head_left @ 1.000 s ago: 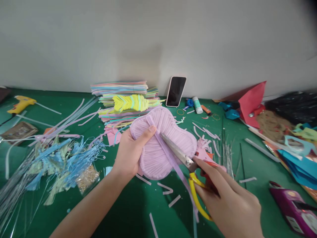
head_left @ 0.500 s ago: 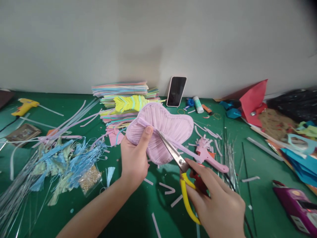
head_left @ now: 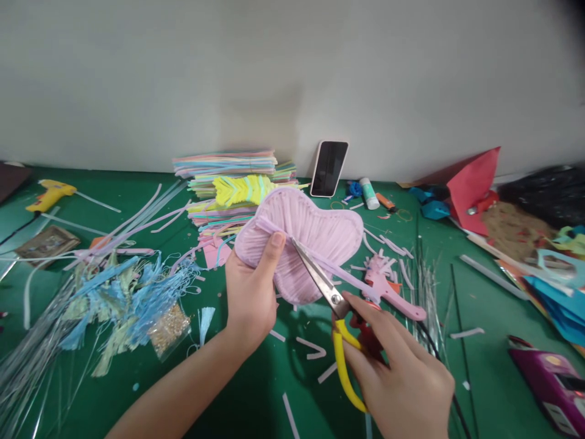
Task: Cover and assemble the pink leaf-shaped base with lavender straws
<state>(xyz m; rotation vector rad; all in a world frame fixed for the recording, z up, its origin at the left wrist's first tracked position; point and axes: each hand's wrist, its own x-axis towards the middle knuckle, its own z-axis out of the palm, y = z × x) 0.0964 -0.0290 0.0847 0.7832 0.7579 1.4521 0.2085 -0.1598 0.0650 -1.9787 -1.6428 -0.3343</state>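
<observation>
My left hand (head_left: pixel 253 286) grips a lilac, rounded-lobed piece made of fuzzy pipe cleaners (head_left: pixel 315 225), thumb on top and fingers behind it. Under the thumb a loose lilac pipe cleaner (head_left: pixel 340 272) runs across the piece and sticks out to the lower right. Scissors with yellow and red handles (head_left: pixel 346 366) are in my right hand (head_left: pixel 402 366). Their blades point up and left, tips at the strip just right of my left thumb. The blades look almost closed; whether the strip lies between them I cannot tell.
Behind are pipe-cleaner bundles (head_left: pixel 223 164) and a leaning phone (head_left: pixel 329 167). On the left lie a yellow glue gun (head_left: pixel 55 194), blue tassels (head_left: pixel 150 292) and a bag of beads (head_left: pixel 168 329). To the right are a pink glue gun (head_left: pixel 397 296) and a purple device (head_left: pixel 546 381).
The view has shifted a little, so the tabletop things sit slightly further right. Both hands, the scissors and the lilac piece keep almost the same pose.
</observation>
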